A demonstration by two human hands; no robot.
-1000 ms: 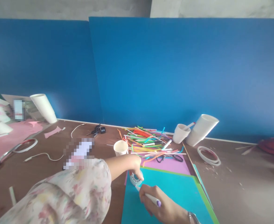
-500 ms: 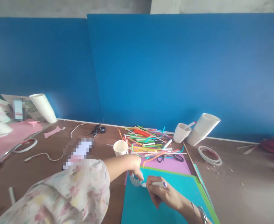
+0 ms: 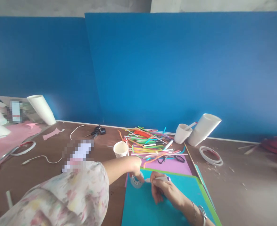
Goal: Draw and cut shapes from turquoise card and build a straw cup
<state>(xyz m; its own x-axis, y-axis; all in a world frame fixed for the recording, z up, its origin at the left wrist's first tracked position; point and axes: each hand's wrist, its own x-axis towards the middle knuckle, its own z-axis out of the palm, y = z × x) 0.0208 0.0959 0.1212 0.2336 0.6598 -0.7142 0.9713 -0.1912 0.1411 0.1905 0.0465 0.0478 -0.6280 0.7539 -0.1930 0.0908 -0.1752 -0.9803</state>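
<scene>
Blue panels (image 3: 176, 69) stand behind the far edge of our brown wooden desk (image 3: 251, 194), with bare grey wall above them. Before us, by the desk's near edge, lies a flat turquoise sheet (image 3: 150, 207), a green border showing along its far and right edges. Near the turquoise sheet's far left corner we have a round, pale roll of tape (image 3: 136, 186) lying flat, directly under our left hand (image 3: 136, 168). That hand reaches out of a pale floral fabric sleeve (image 3: 81, 188), and its fingers are closed over the roll's far and right side, holding it against the sheet.

Our right hand, (image 3: 160, 188) with a silvery metal bracelet (image 3: 202, 215) at the wrist, grips a slim white marker with a purple end (image 3: 163, 179). The marker points left, its tip just beside the roll's right rim; we cannot tell whether they touch. The roll thus sits to the left of the right hand, a little apart from its fingers.

Beyond the turquoise sheet's far edge we see a purple sheet (image 3: 176, 167) under a heap of thin multicoloured sticks (image 3: 150, 142). An upright white paper cup (image 3: 120, 150) stands left of the heap.
</scene>
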